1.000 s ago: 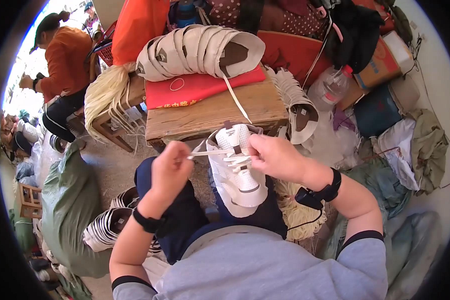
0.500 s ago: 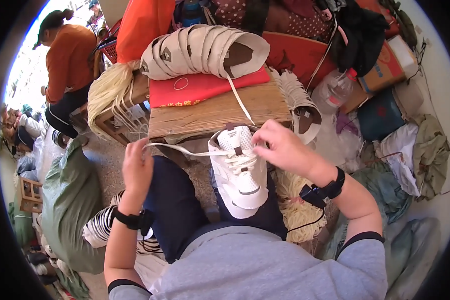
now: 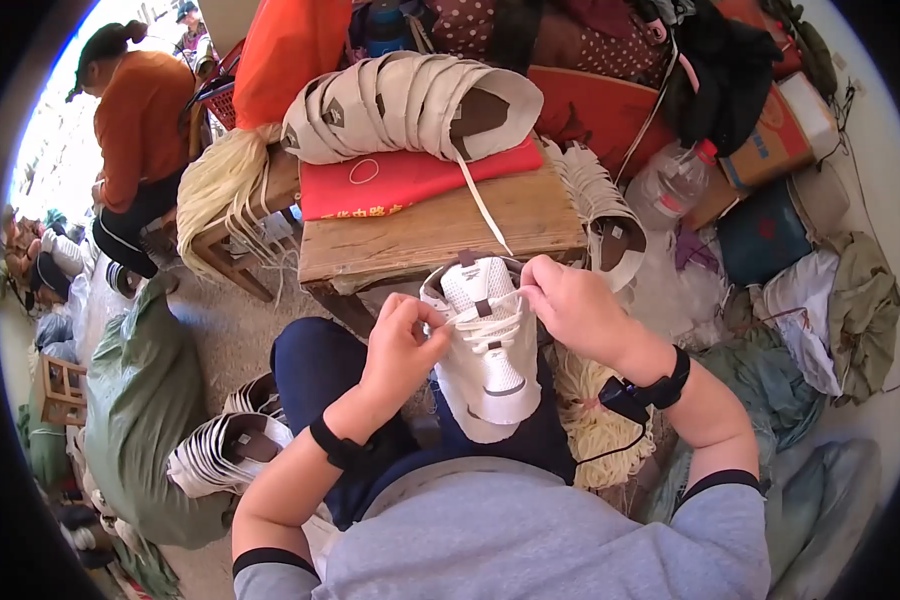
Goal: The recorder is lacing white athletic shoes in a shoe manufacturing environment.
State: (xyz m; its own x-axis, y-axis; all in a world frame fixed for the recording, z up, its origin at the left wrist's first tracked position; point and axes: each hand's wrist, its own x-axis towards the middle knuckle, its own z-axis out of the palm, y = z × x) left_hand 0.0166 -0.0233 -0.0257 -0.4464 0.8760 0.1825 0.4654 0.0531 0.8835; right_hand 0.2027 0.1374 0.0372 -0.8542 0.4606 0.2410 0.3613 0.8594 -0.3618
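Head view: we find the white shoe upper (image 3: 470,395) over the right thigh, its toe pointing back toward the body and its tongue toward the worktop (image 3: 440,243). It lies between the two hands, with the left fingers (image 3: 438,343) just beside its left edge and the right fingers (image 3: 532,290) at its upper right edge. The left hand (image 3: 398,345) has its thumb and forefinger narrowed on the white lace (image 3: 497,326), and the right hand (image 3: 582,308) pinches the lace too, on the opposite side. Between them we see the lace crossing the tongue; we cannot tell exactly how its strands pass.

On the worktop, beyond both hands, we have a nested stack of pale uppers (image 3: 395,105) resting partly on a red cloth (image 3: 420,182), a loose lace trailing from its open end toward the near edge. A second stack of uppers (image 3: 613,235) stands just right of the worktop. A bundle of cream laces (image 3: 600,430) lies beside the right thigh; to our left are a large green sack (image 3: 140,400) and, next to it, a low stack of white uppers (image 3: 215,455).
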